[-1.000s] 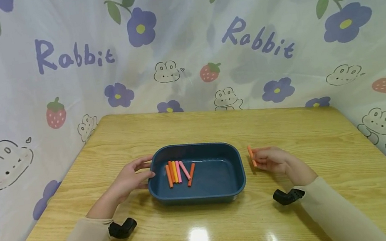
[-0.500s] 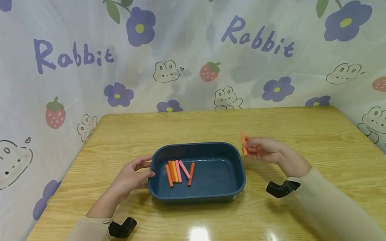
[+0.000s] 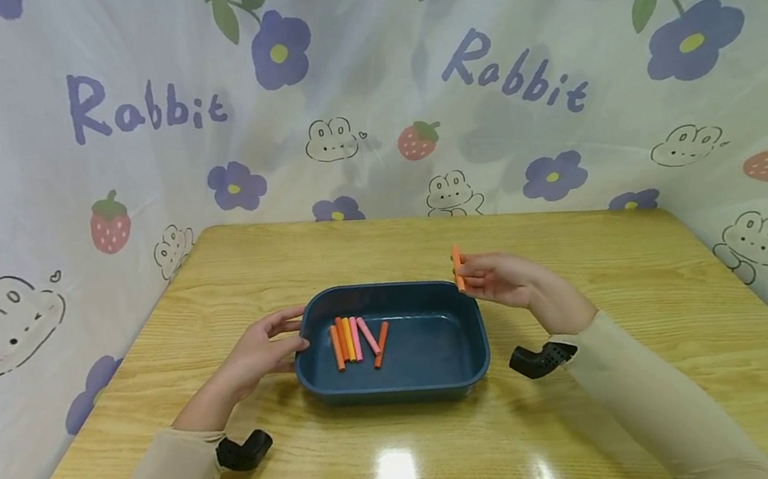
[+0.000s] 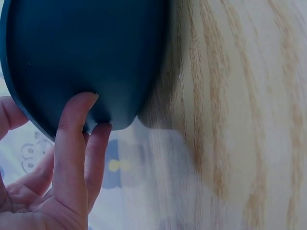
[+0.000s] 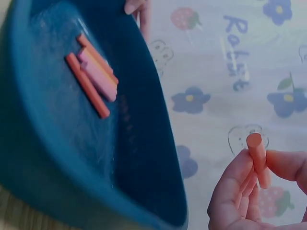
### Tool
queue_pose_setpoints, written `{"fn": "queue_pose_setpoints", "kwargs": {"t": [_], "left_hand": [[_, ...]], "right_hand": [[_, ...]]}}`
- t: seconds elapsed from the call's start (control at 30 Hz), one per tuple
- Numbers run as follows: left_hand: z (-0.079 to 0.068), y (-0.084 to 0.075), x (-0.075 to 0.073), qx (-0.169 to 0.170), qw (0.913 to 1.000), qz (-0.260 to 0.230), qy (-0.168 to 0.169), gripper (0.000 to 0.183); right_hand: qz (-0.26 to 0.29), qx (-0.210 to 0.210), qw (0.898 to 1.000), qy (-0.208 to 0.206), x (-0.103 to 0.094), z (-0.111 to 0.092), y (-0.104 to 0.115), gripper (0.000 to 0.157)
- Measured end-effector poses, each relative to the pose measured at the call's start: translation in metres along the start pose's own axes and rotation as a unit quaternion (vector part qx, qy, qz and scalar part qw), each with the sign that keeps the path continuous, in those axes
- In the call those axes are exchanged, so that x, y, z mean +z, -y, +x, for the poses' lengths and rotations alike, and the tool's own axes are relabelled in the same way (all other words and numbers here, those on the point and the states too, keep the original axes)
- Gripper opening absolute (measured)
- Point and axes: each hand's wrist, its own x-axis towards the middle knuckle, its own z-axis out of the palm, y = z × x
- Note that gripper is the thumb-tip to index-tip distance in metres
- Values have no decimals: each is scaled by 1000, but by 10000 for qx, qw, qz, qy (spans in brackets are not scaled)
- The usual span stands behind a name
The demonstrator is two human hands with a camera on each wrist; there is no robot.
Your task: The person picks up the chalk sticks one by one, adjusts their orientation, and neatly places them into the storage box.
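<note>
My left hand [image 3: 256, 362] holds the left end of a dark blue rectangular tub [image 3: 423, 388]. In the left wrist view its fingers [image 4: 72, 153] press the outer wall, and a fingertip [image 5: 130, 6] shows over the rim in the right wrist view. Several orange, red, yellow and pink chalk-like sticks [image 3: 356, 339] lie in the tub's left half. My right hand [image 3: 503, 279] pinches an orange chalk-like stick [image 5: 258, 160] between thumb and fingers. That stick is held nearly upright at the tub's back right corner, in front of the rim as seen from the head.
The tub stands on a light wood table [image 3: 225, 281], with bare wood around it. A white cloth [image 3: 353, 43] printed with rabbits, flowers and strawberries hangs behind and at both sides. Black devices [image 3: 542, 359] sit at both wrists.
My right hand has moved left and away from me with the orange chalk-like stick, from beside the tub to its back right corner. My left hand and the tub have stayed put.
</note>
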Motion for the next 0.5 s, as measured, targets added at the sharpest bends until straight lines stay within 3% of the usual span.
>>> {"fn": "queue_pose_setpoints", "kwargs": {"t": [0.27, 0.5], "left_hand": [[-1, -2, 1, -48, 10000, -14, -52, 61], [-2, -3, 1, -60, 10000, -49, -43, 61]], "right_hand": [[-254, 311, 9991, 105, 22, 13, 3, 55], [-687, 747, 9948, 120, 40, 30, -3, 52]]}}
